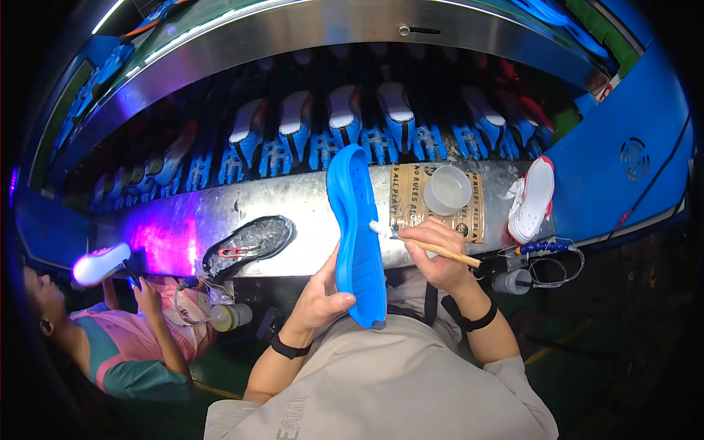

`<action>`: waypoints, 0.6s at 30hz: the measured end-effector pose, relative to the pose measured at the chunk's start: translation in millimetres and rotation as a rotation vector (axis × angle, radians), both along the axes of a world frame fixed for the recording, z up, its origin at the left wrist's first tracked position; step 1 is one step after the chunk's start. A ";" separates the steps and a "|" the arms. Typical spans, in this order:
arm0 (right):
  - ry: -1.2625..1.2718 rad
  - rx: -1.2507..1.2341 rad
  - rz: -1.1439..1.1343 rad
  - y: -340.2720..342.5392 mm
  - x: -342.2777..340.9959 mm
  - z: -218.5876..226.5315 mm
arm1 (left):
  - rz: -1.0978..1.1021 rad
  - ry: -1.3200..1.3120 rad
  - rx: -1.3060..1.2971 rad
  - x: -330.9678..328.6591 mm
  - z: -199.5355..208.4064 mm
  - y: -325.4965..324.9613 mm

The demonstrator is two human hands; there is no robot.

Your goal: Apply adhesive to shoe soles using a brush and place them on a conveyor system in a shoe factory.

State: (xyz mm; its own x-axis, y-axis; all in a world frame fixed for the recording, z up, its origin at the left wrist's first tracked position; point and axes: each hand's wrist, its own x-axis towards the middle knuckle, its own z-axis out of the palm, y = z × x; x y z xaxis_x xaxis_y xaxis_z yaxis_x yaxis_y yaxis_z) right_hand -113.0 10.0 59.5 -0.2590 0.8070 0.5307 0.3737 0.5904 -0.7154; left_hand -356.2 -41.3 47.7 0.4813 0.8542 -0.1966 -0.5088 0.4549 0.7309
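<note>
A blue shoe sole (355, 227) is held upright, toe end away from me, in front of my body. My left hand (320, 293) grips its left side near the heel, with the thumb over the rim. Between the fingers of my right hand (438, 253) is a brush (447, 254) with a wooden handle. Its white bristles touch the right edge of the sole at mid-length. Just beyond my right hand stands a translucent tub (448, 189) on a piece of printed brown cardboard (407, 202).
A dark shoe sole (249, 243) lies on the metal bench (308, 198). At right is a white and red shoe (532, 199). Behind runs a row of shoe uppers (343, 114) on blue holders. At left, another person (132, 323) holds a brightly lit sole (103, 264).
</note>
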 end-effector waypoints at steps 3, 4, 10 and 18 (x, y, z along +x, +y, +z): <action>0.011 -0.029 0.007 -5.3 0.0 -0.7 | -0.033 -0.046 0.034 -2.9 -0.9 3.8; 0.011 -0.049 0.022 -7.6 -0.2 0.5 | -0.026 -0.037 0.041 -4.0 -1.8 4.4; 0.088 -0.151 0.069 -21.9 -6.2 5.1 | 0.021 0.027 0.058 -16.0 -2.7 8.3; 0.110 -0.222 0.125 -40.2 -8.9 20.6 | 0.058 0.048 0.123 -26.2 -10.2 12.8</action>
State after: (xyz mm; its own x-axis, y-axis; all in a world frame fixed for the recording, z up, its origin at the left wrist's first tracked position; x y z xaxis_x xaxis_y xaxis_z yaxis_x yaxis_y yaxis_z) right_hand -121.9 -30.2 80.0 -0.3147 0.8719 0.3752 0.2206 0.4516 -0.8645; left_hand -382.4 -28.4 37.5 0.4233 0.8992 -0.1106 -0.4947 0.3317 0.8032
